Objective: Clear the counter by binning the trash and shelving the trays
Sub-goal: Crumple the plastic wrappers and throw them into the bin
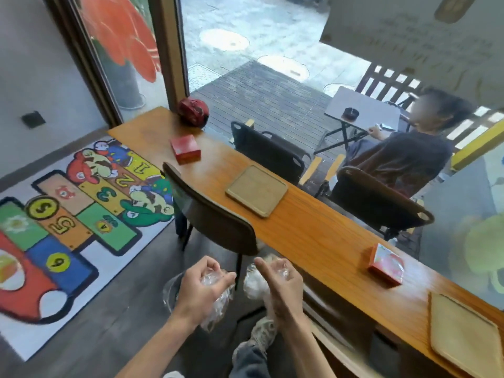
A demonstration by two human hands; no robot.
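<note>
My left hand grips crumpled clear plastic trash in front of me, below the counter edge. My right hand holds a second clump of clear and white plastic trash beside it. A long wooden counter runs along the window. On it lie a tan tray in the middle and a second tan tray at the near right end.
Two red boxes and a red helmet sit on the counter. A dark chair stands at the counter. A colourful play mat covers the floor on the left. A person sits outside the glass.
</note>
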